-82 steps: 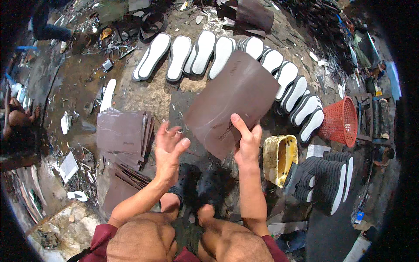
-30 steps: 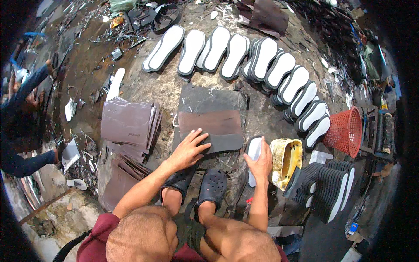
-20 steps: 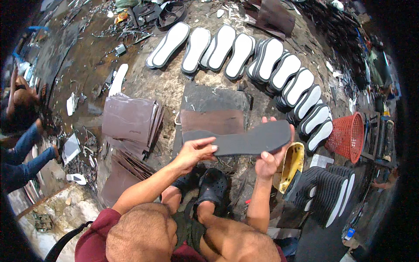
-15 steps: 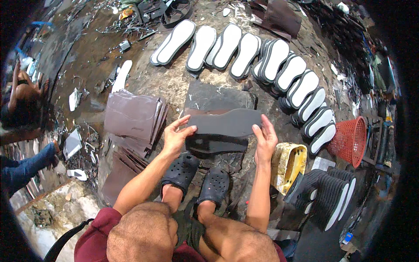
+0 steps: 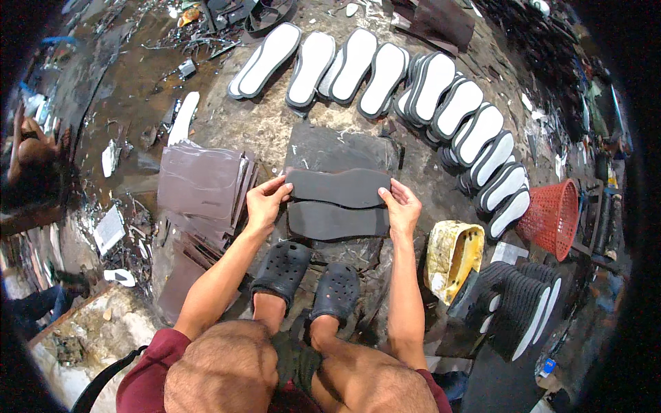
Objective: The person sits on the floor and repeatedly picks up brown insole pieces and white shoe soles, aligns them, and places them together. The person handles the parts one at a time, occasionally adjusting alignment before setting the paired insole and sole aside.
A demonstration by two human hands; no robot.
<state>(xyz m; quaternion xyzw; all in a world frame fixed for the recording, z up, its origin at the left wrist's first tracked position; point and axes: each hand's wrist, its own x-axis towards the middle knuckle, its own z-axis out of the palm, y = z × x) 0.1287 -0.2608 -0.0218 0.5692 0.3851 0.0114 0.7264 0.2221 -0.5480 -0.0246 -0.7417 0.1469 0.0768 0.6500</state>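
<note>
Between my two hands is a dark grey shoe sole (image 5: 337, 187), held level by its ends. My left hand (image 5: 267, 204) pinches its left end, thumb on top. At the right end, my right hand (image 5: 402, 206) grips it the same way. A second dark sole (image 5: 337, 221) lies just nearer to me, alongside the held one. Both are over a dark square board (image 5: 337, 146) on the ground. Whether the held sole rests fully on what is beneath it, I cannot tell.
Stacks of white-topped soles (image 5: 350, 65) curve across the far side and right. Brown sheets (image 5: 203, 182) are piled at left. A yellowed container (image 5: 451, 265), a red basket (image 5: 551, 219) and a row of dark soles (image 5: 520, 310) stand at right. My black clogs (image 5: 282, 268) are close by.
My hands have shifted left and brought the sole down flatter, beside the second sole. At far left, another person's outstretched leg has drawn back.
</note>
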